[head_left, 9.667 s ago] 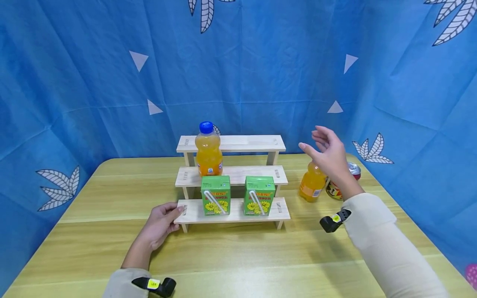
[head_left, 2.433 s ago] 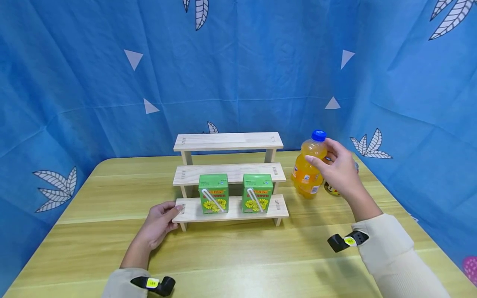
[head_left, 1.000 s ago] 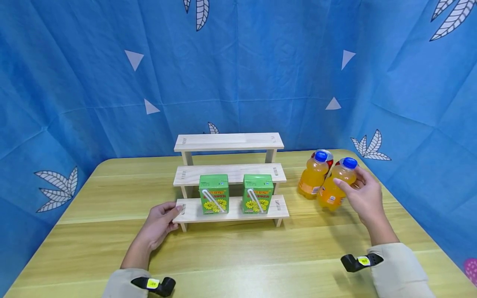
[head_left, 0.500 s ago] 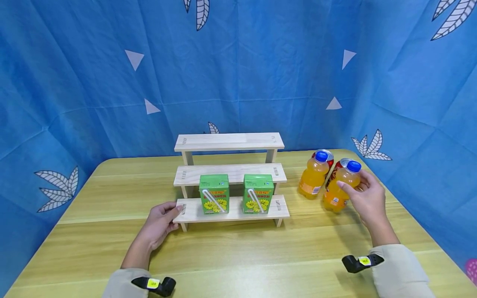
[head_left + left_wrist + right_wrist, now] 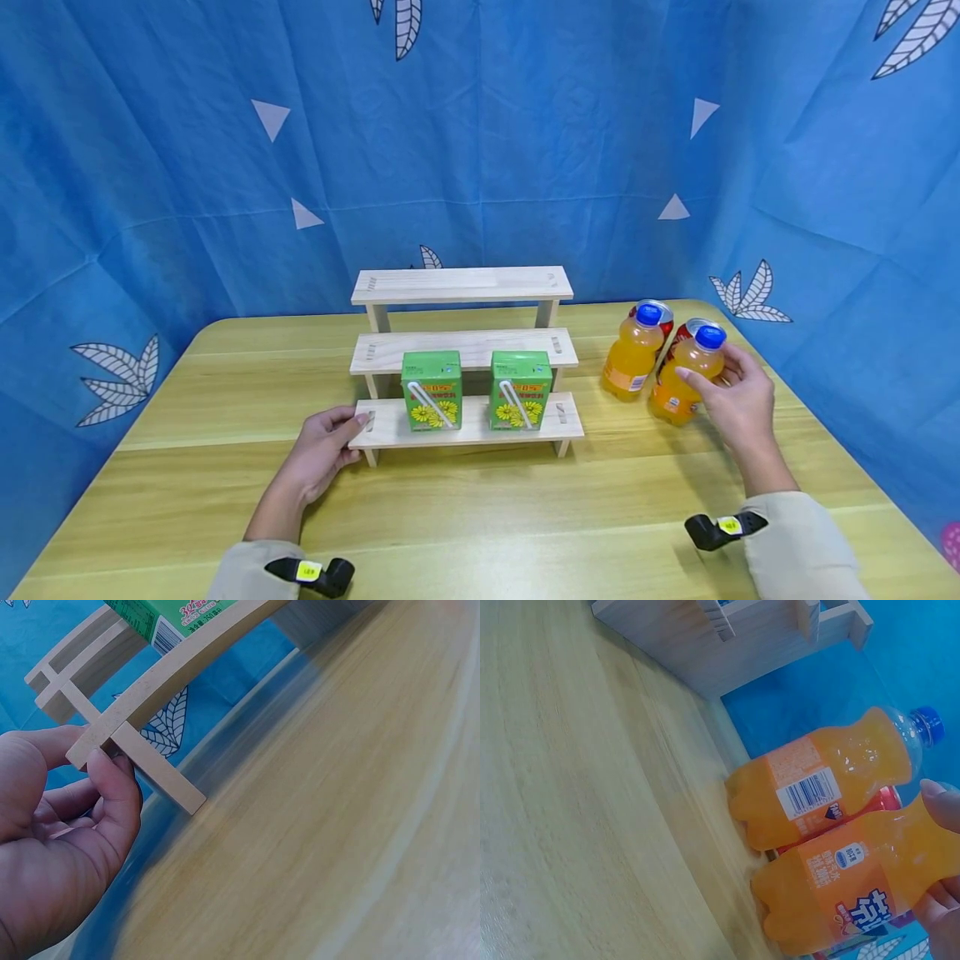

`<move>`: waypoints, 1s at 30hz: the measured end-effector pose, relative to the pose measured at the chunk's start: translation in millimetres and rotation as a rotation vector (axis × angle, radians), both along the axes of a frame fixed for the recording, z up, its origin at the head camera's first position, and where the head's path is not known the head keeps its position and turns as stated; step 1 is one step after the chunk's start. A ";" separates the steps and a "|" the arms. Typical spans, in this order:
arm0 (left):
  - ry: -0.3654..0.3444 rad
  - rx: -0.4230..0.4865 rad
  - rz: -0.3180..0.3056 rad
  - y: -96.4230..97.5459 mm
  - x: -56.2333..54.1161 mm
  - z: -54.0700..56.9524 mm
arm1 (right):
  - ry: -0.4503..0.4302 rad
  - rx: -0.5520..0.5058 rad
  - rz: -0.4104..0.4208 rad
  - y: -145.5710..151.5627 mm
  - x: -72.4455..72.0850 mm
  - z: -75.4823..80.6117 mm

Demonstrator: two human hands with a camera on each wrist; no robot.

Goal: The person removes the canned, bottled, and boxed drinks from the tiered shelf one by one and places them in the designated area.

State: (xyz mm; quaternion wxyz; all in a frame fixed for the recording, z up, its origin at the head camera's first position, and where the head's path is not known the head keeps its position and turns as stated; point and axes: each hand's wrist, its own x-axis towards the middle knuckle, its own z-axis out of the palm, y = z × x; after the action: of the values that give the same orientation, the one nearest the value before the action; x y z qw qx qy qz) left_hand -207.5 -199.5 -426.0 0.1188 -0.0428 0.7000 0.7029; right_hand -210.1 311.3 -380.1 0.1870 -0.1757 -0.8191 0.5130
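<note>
My left hand pinches the left end of the lowest step of a three-tier wooden stand, with thumb on top; the left wrist view shows the fingers at that corner. Two green drink cartons with straws stand upright on this step. On the right, my right hand grips an orange soda bottle with a blue cap, thumb on its near side. It stands, or nearly stands, on the table. A second orange soda bottle is upright just left of it.
Behind the bottles are two red drink cans, partly hidden. The wooden table ends at a blue patterned curtain at the back and sides. The stand's middle and top boards rise behind the cartons.
The soda bottle from the stand's middle step has been carried right and lowered beside the other bottle; the right hand still holds it. My left hand has kept its grip on the stand.
</note>
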 end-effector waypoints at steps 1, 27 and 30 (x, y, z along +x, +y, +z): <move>0.000 0.000 0.002 0.1 -0.1 0.0 | -0.001 -0.003 -0.001 -0.6 0.0 0.4; -0.008 0.009 0.011 1.0 -0.5 0.8 | -0.037 -0.010 0.031 -0.6 11.4 13.7; -0.007 0.009 0.013 1.1 -0.3 0.7 | -0.017 0.001 0.023 -0.6 13.3 18.3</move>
State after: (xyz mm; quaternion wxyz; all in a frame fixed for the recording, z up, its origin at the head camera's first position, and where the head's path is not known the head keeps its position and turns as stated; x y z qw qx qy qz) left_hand -207.8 -198.4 -425.3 0.1167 -0.0494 0.6960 0.7068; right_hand -196.8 310.7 -361.8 0.1742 -0.1705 -0.8229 0.5133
